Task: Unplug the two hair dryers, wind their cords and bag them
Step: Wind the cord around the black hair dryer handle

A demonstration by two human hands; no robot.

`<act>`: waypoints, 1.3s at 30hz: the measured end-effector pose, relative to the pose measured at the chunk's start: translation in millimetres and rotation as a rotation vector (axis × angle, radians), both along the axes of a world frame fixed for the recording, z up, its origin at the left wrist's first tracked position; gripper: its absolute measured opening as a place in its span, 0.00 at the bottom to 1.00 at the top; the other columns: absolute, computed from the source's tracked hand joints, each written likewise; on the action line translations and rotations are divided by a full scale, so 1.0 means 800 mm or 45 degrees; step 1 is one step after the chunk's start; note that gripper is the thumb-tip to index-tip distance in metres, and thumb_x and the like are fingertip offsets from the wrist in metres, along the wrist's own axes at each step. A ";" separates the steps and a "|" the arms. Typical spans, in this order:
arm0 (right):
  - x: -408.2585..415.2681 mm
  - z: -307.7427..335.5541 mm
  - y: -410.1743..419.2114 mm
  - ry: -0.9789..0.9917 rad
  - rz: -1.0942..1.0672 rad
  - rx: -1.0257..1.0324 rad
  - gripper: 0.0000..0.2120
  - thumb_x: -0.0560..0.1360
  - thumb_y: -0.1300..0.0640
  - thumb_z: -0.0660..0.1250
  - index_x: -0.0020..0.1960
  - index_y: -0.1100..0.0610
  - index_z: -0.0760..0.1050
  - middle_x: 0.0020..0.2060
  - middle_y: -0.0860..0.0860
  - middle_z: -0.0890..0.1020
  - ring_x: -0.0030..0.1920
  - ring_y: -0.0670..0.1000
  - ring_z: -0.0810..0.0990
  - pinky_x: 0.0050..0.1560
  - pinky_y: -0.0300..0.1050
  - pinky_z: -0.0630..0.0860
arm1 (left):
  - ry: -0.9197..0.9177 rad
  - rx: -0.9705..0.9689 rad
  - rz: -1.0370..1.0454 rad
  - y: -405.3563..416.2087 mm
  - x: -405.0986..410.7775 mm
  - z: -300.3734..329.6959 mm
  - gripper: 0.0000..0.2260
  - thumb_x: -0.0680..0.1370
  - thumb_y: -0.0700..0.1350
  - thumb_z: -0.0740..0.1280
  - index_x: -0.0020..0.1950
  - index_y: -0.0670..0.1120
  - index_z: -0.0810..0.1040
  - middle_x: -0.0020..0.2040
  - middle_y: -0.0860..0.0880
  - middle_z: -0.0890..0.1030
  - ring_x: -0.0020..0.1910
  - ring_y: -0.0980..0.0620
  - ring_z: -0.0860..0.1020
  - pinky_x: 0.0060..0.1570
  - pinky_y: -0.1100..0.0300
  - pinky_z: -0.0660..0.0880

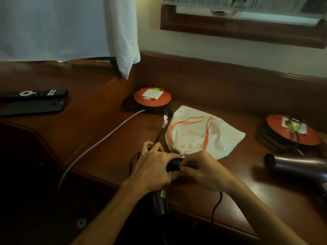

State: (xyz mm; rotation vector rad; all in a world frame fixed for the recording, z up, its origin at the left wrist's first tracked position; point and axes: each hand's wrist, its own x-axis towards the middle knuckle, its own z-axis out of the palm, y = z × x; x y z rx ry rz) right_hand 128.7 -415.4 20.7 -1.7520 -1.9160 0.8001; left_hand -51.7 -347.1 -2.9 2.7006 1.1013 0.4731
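Right now both your hands clamp the black hair dryer [174, 163]: left hand [152, 167] over its body, right hand [200, 171] pinching its barrel, handle toward you, nozzle toward the cream bag [203, 133].

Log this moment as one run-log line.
both hands grip black dryer at bag mouth | second dryer right, plugged in

On the brown wooden desk [203, 89], the cream drawstring cloth bag [200, 133] lies between two round orange socket reels [152, 98] [292, 129]. Both hands [152, 165] [200, 169] sit before it; the dark metallic hair dryer [299, 165] lies right, the black remote control [33, 94] far left.
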 end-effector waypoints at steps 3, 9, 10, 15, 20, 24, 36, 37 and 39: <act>0.005 0.012 -0.004 0.016 0.004 -0.028 0.03 0.79 0.56 0.69 0.50 0.54 0.82 0.42 0.53 0.84 0.34 0.49 0.81 0.41 0.58 0.81 | -0.084 -0.039 0.034 -0.001 -0.005 0.007 0.24 0.77 0.65 0.65 0.71 0.59 0.75 0.48 0.55 0.70 0.50 0.57 0.57 0.58 0.57 0.52; 0.035 0.036 -0.025 0.156 -0.086 -0.199 0.05 0.80 0.59 0.68 0.53 0.52 0.81 0.46 0.55 0.83 0.27 0.45 0.78 0.29 0.40 0.75 | -0.259 -0.066 0.066 -0.006 -0.007 -0.002 0.21 0.75 0.64 0.70 0.66 0.59 0.79 0.46 0.57 0.69 0.45 0.63 0.51 0.58 0.57 0.58; 0.040 0.037 -0.024 0.100 -0.126 -0.155 0.04 0.79 0.58 0.69 0.51 0.50 0.82 0.45 0.52 0.83 0.31 0.44 0.79 0.32 0.40 0.76 | -0.296 -0.067 0.065 -0.008 -0.007 -0.004 0.21 0.75 0.63 0.71 0.66 0.59 0.80 0.45 0.57 0.69 0.45 0.64 0.52 0.57 0.57 0.59; 0.051 0.040 -0.015 -0.113 -0.336 0.214 0.06 0.72 0.48 0.76 0.40 0.49 0.81 0.41 0.45 0.83 0.43 0.44 0.82 0.44 0.46 0.82 | -0.290 -0.291 0.019 -0.009 -0.014 -0.003 0.22 0.73 0.68 0.69 0.65 0.66 0.77 0.48 0.60 0.69 0.51 0.59 0.61 0.54 0.60 0.64; 0.073 0.056 0.013 0.002 -0.092 0.114 0.15 0.64 0.41 0.78 0.36 0.53 0.82 0.34 0.54 0.82 0.36 0.56 0.79 0.37 0.55 0.75 | -0.430 -0.462 -0.129 -0.018 -0.025 0.015 0.21 0.69 0.62 0.77 0.61 0.64 0.79 0.50 0.59 0.74 0.55 0.64 0.71 0.50 0.68 0.66; 0.079 0.034 0.039 0.354 0.208 -0.115 0.17 0.72 0.45 0.77 0.42 0.61 0.84 0.38 0.65 0.82 0.35 0.62 0.79 0.36 0.50 0.74 | -0.754 -0.723 -0.263 -0.029 -0.027 0.030 0.29 0.69 0.51 0.81 0.68 0.60 0.77 0.52 0.54 0.80 0.56 0.59 0.82 0.55 0.68 0.75; -0.024 -0.052 -0.006 0.553 -0.115 0.109 0.10 0.85 0.62 0.58 0.57 0.60 0.79 0.29 0.51 0.75 0.28 0.47 0.70 0.30 0.42 0.67 | -0.911 -0.637 -0.054 0.021 -0.040 -0.001 0.15 0.70 0.59 0.77 0.55 0.61 0.85 0.50 0.52 0.84 0.53 0.52 0.81 0.52 0.58 0.79; -0.028 -0.052 -0.011 0.512 -0.137 0.091 0.11 0.84 0.63 0.58 0.60 0.58 0.78 0.29 0.48 0.74 0.28 0.45 0.69 0.30 0.42 0.66 | -0.917 -0.612 -0.002 0.028 -0.040 -0.003 0.15 0.70 0.61 0.77 0.55 0.61 0.85 0.50 0.53 0.84 0.53 0.51 0.82 0.53 0.52 0.80; -0.036 -0.049 -0.025 0.431 -0.129 0.043 0.11 0.84 0.60 0.59 0.61 0.55 0.78 0.32 0.45 0.78 0.31 0.43 0.74 0.33 0.44 0.71 | -0.887 -0.531 0.085 0.043 -0.041 -0.005 0.17 0.69 0.64 0.76 0.55 0.60 0.85 0.50 0.54 0.85 0.52 0.54 0.82 0.54 0.49 0.80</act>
